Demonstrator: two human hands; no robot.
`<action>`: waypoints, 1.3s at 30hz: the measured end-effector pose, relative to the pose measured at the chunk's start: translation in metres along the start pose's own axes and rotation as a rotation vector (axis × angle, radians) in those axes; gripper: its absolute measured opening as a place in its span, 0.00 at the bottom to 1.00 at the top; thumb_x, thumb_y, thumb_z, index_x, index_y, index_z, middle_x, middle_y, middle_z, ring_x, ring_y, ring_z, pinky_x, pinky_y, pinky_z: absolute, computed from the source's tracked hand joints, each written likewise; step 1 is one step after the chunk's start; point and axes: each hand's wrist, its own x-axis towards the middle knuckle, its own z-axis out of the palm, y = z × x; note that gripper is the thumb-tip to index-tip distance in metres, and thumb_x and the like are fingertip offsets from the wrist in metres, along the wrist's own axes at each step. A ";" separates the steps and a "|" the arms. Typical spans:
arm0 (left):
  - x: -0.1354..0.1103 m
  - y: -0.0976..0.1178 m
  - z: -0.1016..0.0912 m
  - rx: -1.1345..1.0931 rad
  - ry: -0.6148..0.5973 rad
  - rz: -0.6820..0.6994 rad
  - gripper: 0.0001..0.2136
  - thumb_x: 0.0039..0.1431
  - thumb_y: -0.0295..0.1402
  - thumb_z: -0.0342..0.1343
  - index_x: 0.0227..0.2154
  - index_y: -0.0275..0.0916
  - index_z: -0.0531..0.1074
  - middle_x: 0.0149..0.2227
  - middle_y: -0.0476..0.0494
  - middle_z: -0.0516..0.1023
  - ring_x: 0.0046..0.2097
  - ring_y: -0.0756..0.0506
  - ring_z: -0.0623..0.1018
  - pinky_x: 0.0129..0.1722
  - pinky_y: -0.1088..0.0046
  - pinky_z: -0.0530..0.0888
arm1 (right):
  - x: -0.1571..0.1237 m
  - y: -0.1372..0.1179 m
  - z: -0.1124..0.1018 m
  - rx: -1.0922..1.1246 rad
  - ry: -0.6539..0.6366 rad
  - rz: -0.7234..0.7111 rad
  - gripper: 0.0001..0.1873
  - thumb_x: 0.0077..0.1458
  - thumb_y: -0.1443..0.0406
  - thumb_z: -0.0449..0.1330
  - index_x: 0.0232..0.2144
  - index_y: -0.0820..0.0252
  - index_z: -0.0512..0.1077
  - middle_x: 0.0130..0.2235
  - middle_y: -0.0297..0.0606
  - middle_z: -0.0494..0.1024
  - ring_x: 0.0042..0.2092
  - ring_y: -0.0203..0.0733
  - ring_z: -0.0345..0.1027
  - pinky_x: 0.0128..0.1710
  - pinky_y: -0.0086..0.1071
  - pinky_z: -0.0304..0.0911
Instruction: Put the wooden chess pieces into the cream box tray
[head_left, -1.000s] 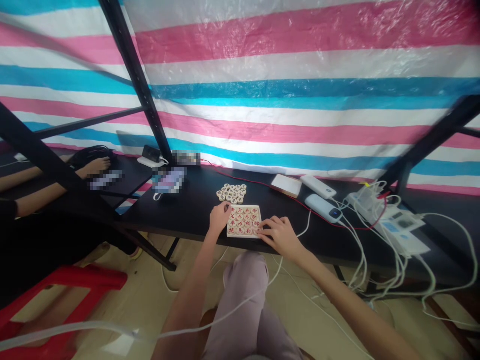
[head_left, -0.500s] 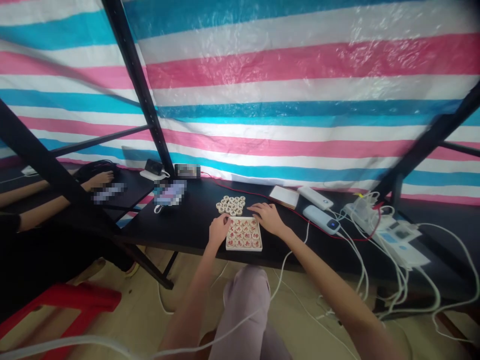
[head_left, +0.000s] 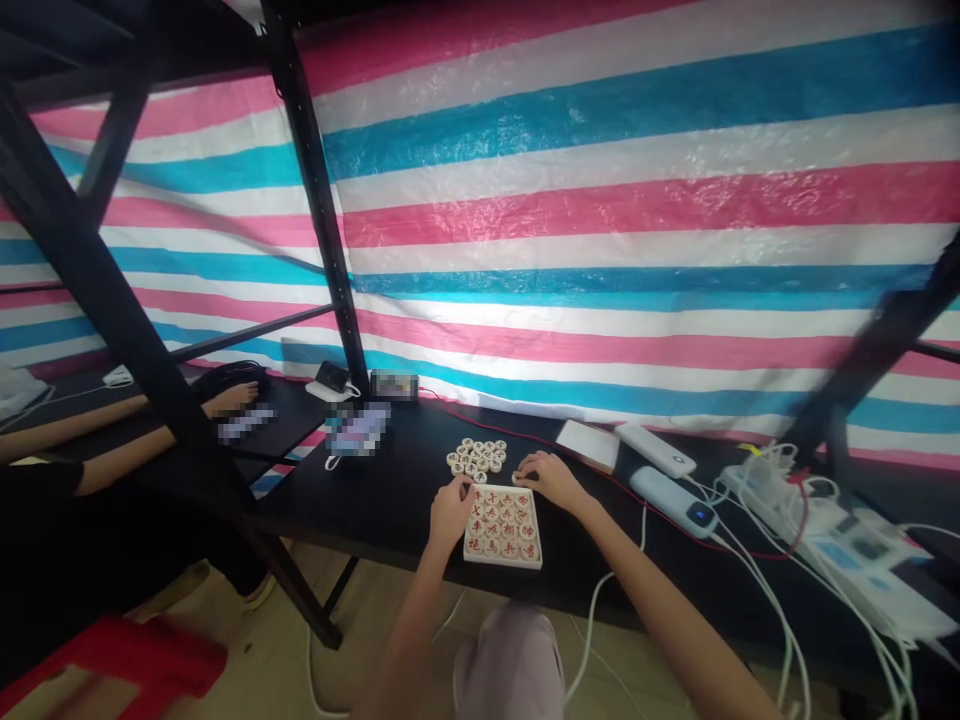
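A shallow white box [head_left: 502, 563] lies near the table's front edge, filled with rows of round xiangqi pieces [head_left: 508, 530] with red characters. At its far left corner is my left hand [head_left: 450, 515], fingers closed on the box's edge. My right hand [head_left: 553, 482] is just beyond the far right part of the box, its fingertips closed on a single xiangqi piece [head_left: 516, 478]. Behind the box lies a loose cluster of pale pieces with dark characters [head_left: 476, 456], one of them close to my left fingertips.
Power banks [head_left: 671, 500] with white cables and a power strip [head_left: 840, 540] crowd the right side. A flat white box [head_left: 587, 445] lies at the back. To the left are a phone [head_left: 394, 385], black frame posts [head_left: 330, 220] and another person's hand [head_left: 234, 400].
The view has tilted up, so the table sits lower in it. My right fingertips have come closer to the box's far edge, and a piece now shows in them. My left hand stays at the corner.
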 end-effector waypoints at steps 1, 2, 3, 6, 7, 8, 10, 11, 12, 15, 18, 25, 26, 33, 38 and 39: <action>0.000 0.000 0.000 -0.003 -0.002 -0.003 0.09 0.57 0.35 0.46 0.35 0.41 0.70 0.24 0.50 0.71 0.29 0.50 0.71 0.27 0.78 0.58 | -0.005 0.003 -0.002 0.015 0.004 0.018 0.11 0.55 0.59 0.55 0.31 0.54 0.76 0.38 0.35 0.76 0.41 0.39 0.66 0.38 0.31 0.56; 0.000 0.000 0.001 -0.006 -0.001 -0.004 0.09 0.57 0.35 0.46 0.35 0.41 0.70 0.24 0.50 0.71 0.29 0.50 0.71 0.27 0.78 0.58 | -0.010 0.005 -0.004 0.028 0.013 0.034 0.11 0.55 0.59 0.54 0.32 0.54 0.76 0.38 0.34 0.77 0.41 0.39 0.67 0.38 0.31 0.56; 0.000 0.000 0.001 -0.009 0.002 -0.003 0.09 0.57 0.35 0.46 0.34 0.41 0.70 0.24 0.50 0.71 0.29 0.50 0.71 0.27 0.78 0.58 | -0.014 0.007 -0.006 0.039 0.032 0.056 0.12 0.55 0.58 0.54 0.32 0.54 0.76 0.37 0.34 0.77 0.41 0.39 0.67 0.38 0.31 0.56; 0.000 -0.001 0.002 -0.004 0.003 0.005 0.09 0.58 0.35 0.46 0.34 0.41 0.70 0.24 0.50 0.71 0.29 0.49 0.71 0.27 0.78 0.58 | -0.020 0.001 -0.010 0.082 0.118 0.138 0.13 0.54 0.56 0.54 0.36 0.54 0.75 0.36 0.35 0.78 0.37 0.39 0.68 0.37 0.32 0.55; 0.000 -0.001 0.002 0.000 0.001 0.005 0.09 0.58 0.36 0.45 0.34 0.41 0.70 0.25 0.49 0.72 0.30 0.49 0.72 0.27 0.78 0.58 | -0.020 -0.005 -0.010 0.103 0.146 0.157 0.14 0.54 0.56 0.54 0.38 0.54 0.74 0.36 0.34 0.78 0.36 0.38 0.68 0.37 0.32 0.54; -0.001 -0.001 0.001 0.003 -0.002 0.002 0.11 0.59 0.36 0.44 0.34 0.41 0.70 0.26 0.48 0.73 0.31 0.48 0.73 0.27 0.78 0.58 | -0.018 -0.013 -0.010 0.124 0.164 0.162 0.15 0.54 0.55 0.54 0.40 0.54 0.73 0.35 0.33 0.78 0.35 0.37 0.68 0.36 0.31 0.54; -0.001 -0.001 0.000 0.001 -0.001 -0.013 0.14 0.62 0.38 0.39 0.35 0.41 0.70 0.30 0.45 0.75 0.33 0.47 0.74 0.28 0.77 0.59 | -0.012 -0.032 -0.009 0.146 0.169 0.133 0.14 0.54 0.55 0.54 0.40 0.53 0.71 0.35 0.32 0.78 0.34 0.36 0.68 0.36 0.31 0.52; -0.002 0.000 0.000 -0.002 0.003 -0.020 0.17 0.62 0.39 0.37 0.35 0.41 0.70 0.32 0.43 0.76 0.35 0.46 0.74 0.29 0.76 0.59 | -0.008 -0.044 -0.007 0.140 0.160 0.103 0.13 0.55 0.55 0.53 0.40 0.52 0.71 0.35 0.31 0.78 0.34 0.36 0.68 0.37 0.32 0.51; -0.002 0.001 -0.001 -0.006 0.009 -0.026 0.18 0.63 0.40 0.35 0.35 0.41 0.71 0.33 0.42 0.77 0.36 0.45 0.75 0.29 0.76 0.60 | -0.004 -0.055 -0.005 0.123 0.155 0.073 0.13 0.56 0.56 0.53 0.39 0.53 0.70 0.35 0.31 0.78 0.35 0.36 0.67 0.37 0.32 0.50; -0.004 0.004 -0.003 -0.017 0.012 -0.038 0.20 0.63 0.41 0.35 0.37 0.41 0.71 0.36 0.40 0.77 0.39 0.43 0.75 0.32 0.74 0.61 | 0.007 -0.084 0.003 0.015 0.132 -0.002 0.11 0.57 0.57 0.53 0.36 0.55 0.70 0.36 0.34 0.77 0.39 0.37 0.66 0.38 0.33 0.47; -0.004 0.006 -0.005 -0.049 0.006 -0.056 0.19 0.62 0.42 0.37 0.36 0.41 0.71 0.36 0.40 0.77 0.40 0.43 0.75 0.32 0.74 0.62 | 0.013 -0.097 0.007 -0.097 0.122 -0.022 0.09 0.56 0.59 0.54 0.31 0.57 0.71 0.34 0.35 0.77 0.39 0.39 0.64 0.38 0.34 0.45; 0.000 0.003 -0.003 -0.127 0.030 -0.042 0.17 0.60 0.45 0.41 0.32 0.40 0.72 0.28 0.45 0.76 0.34 0.46 0.74 0.30 0.76 0.62 | 0.010 -0.087 0.002 -0.073 0.097 -0.050 0.09 0.56 0.59 0.55 0.28 0.53 0.73 0.32 0.33 0.77 0.37 0.38 0.62 0.36 0.35 0.42; 0.000 0.002 -0.002 -0.118 0.033 -0.040 0.16 0.59 0.44 0.43 0.32 0.40 0.71 0.27 0.46 0.75 0.32 0.47 0.74 0.29 0.77 0.61 | 0.008 -0.086 0.002 -0.059 0.097 -0.045 0.09 0.55 0.59 0.56 0.28 0.53 0.73 0.32 0.33 0.77 0.37 0.38 0.62 0.36 0.35 0.42; 0.001 0.000 -0.002 -0.137 0.009 -0.040 0.11 0.55 0.39 0.48 0.33 0.41 0.72 0.25 0.50 0.72 0.29 0.50 0.71 0.27 0.78 0.61 | 0.004 -0.074 0.000 -0.070 0.130 -0.064 0.09 0.56 0.59 0.55 0.34 0.50 0.74 0.44 0.33 0.75 0.44 0.40 0.60 0.39 0.37 0.44; 0.003 -0.003 -0.001 -0.204 -0.002 -0.006 0.09 0.53 0.37 0.50 0.33 0.41 0.73 0.24 0.51 0.71 0.29 0.51 0.71 0.29 0.78 0.63 | 0.016 -0.050 0.003 -0.125 0.115 0.057 0.12 0.58 0.60 0.51 0.42 0.48 0.71 0.47 0.35 0.72 0.45 0.42 0.59 0.38 0.36 0.48; 0.004 -0.003 -0.001 -0.212 -0.001 -0.002 0.10 0.53 0.37 0.50 0.33 0.41 0.73 0.24 0.51 0.71 0.29 0.51 0.71 0.29 0.78 0.63 | 0.019 -0.045 0.005 -0.133 0.109 0.069 0.13 0.58 0.60 0.51 0.44 0.48 0.70 0.49 0.36 0.71 0.46 0.43 0.59 0.38 0.36 0.49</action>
